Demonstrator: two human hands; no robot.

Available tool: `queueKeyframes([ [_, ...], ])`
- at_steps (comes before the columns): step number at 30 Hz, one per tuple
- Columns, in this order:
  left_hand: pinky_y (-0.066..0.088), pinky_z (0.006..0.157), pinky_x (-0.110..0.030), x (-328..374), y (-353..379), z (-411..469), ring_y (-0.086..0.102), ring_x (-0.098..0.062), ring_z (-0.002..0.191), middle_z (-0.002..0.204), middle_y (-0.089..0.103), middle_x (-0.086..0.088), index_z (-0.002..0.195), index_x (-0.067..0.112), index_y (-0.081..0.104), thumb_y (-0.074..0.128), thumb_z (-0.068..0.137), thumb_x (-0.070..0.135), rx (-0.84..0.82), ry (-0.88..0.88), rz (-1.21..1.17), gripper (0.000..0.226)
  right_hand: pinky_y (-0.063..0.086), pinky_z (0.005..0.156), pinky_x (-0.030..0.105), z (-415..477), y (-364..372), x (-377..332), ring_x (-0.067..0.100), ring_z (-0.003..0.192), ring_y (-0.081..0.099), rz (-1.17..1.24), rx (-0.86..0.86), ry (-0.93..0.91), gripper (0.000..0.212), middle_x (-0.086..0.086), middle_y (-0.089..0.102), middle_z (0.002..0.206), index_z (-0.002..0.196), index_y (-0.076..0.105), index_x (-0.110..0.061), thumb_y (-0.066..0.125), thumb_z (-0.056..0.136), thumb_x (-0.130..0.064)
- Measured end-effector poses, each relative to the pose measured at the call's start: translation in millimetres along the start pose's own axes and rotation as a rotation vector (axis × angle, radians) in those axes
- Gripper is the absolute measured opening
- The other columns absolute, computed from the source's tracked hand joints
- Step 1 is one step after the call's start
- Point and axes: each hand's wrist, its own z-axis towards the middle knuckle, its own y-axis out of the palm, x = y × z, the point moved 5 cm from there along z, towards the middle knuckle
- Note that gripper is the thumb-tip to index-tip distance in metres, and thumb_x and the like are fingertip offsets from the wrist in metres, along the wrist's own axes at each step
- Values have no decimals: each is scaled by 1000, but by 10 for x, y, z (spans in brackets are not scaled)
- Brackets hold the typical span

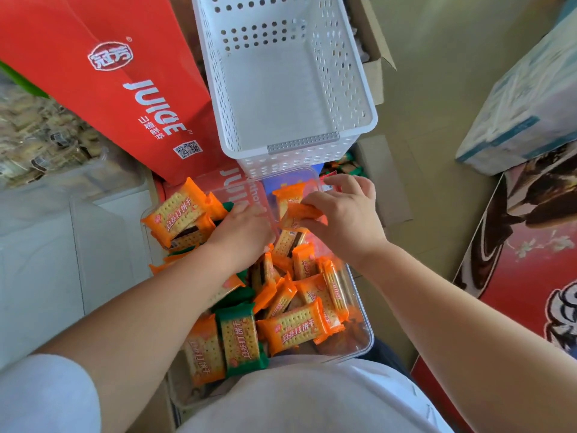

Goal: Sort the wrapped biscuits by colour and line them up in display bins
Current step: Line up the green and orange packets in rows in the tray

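A clear plastic bin (365, 335) in front of me holds several orange-wrapped biscuits (296, 331) mixed with a few green-wrapped biscuits (240, 339). My right hand (346, 214) pinches an orange packet (301, 210) at the bin's far end, beside another orange packet standing on edge. My left hand (243, 232) reaches into the pile with its fingers buried among the packets; what it holds is hidden. A white perforated basket (352, 89) stands empty just beyond the clear bin.
A red juice carton (103, 76) leans at the left of the basket. Cardboard boxes (377, 67) sit behind and right of it. A wrapped pale-blue pack (524, 101) and a red printed box (530, 276) lie on the right floor. A white surface (46, 245) is on the left.
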Motion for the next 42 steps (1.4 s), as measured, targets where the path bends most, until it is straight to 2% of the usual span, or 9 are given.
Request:
queueKeyframes([
  [3,43,103,-50,-40,-117,-149,63,-31,113,102,74,-1,95,17,78,75,87,23,353,118,-236,11,31,100,51,-11,1,-5,33,116,58,25,38,7,26,-8,74,87,97,73,-23,79,78,-40],
  [7,48,90,-43,-95,-263,-464,64,-25,93,94,73,-1,96,12,77,68,90,25,632,78,-396,17,37,93,51,28,16,-14,35,110,60,35,50,-6,26,-4,75,87,101,75,-19,77,78,-32],
  [14,46,93,-20,-199,-229,-998,65,-16,104,109,73,-5,110,8,75,60,95,39,789,-251,-772,38,44,72,40,441,51,-377,31,81,60,-28,-13,-165,30,-1,68,67,86,71,-17,60,81,-45],
  [20,60,81,-38,-299,-142,-1098,67,-13,95,109,70,2,114,12,72,63,96,40,789,-351,-1025,35,37,54,31,700,401,-621,31,73,64,-330,-334,-179,23,4,65,76,83,68,-16,85,70,-23],
  [23,59,85,-35,-343,-152,-1113,66,-13,101,118,67,4,127,17,65,62,98,31,780,-416,-1044,33,27,47,22,701,462,-649,25,62,66,-461,-380,-162,31,-2,64,73,96,60,-20,78,72,-10],
  [26,48,94,-28,-377,-178,-1051,60,-18,116,129,63,-1,136,18,59,57,101,25,703,-435,-973,36,34,51,26,639,508,-592,29,69,64,-475,-485,-122,41,2,64,81,121,40,-14,52,85,1],
  [33,47,71,-28,-439,-366,-858,60,-12,85,97,69,8,106,21,70,67,96,23,725,-425,-979,11,41,70,37,479,332,-527,31,83,66,-340,-291,-268,16,1,68,74,83,68,-16,72,72,-7],
  [37,45,57,-31,-406,-444,-665,58,-15,62,74,65,9,92,20,71,73,91,21,737,-385,-946,2,33,103,49,223,116,-285,34,122,53,-323,-130,-255,14,1,71,111,88,76,-22,78,74,-25],
  [42,40,62,-31,-366,-517,-470,57,-17,72,70,58,16,84,18,71,74,88,15,748,-409,-912,6,37,103,57,-1,60,-36,39,134,39,-143,-122,30,24,9,46,147,104,74,-29,77,80,-31],
])
